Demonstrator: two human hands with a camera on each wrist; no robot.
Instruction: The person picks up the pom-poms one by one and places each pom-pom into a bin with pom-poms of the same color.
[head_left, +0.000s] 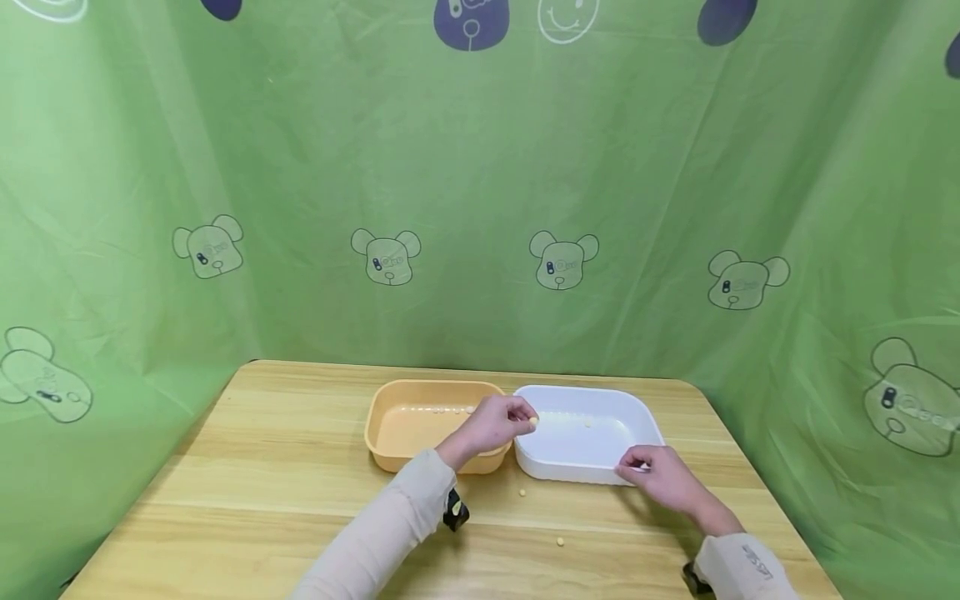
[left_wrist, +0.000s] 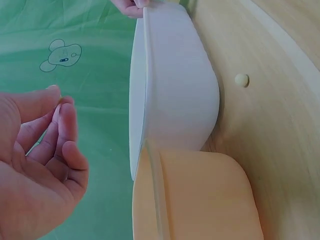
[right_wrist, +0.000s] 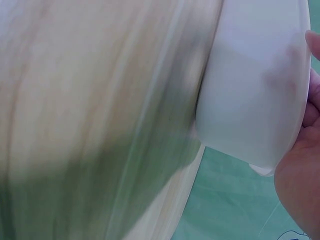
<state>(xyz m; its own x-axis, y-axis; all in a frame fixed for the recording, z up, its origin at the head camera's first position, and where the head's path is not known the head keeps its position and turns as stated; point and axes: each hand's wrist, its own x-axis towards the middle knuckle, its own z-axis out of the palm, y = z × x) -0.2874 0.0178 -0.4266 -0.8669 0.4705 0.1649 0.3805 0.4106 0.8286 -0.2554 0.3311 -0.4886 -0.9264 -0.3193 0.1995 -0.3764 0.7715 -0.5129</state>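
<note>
Pinching: yellow bit (head_left: 534, 422), my L hand's tips (head_left: 519, 408) closed on it, over white tray (head_left: 573, 450) L edge
My R hand (head_left: 663, 478): gripping white tray's nr-R rim
Orange tray (head_left: 408, 429): just L, w/ few bits (head_left: 457, 411)
Table (head_left: 285, 467): 2 loose bits (head_left: 522, 492)

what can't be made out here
Head view: what the piece in the left grip is; too small, partly covered by fingers.
Left wrist view: much of the orange tub, cut off by the bottom edge; the floor of the white tub, hidden by its wall.
Right wrist view: part of the right grip, cut off by the right edge.
</note>
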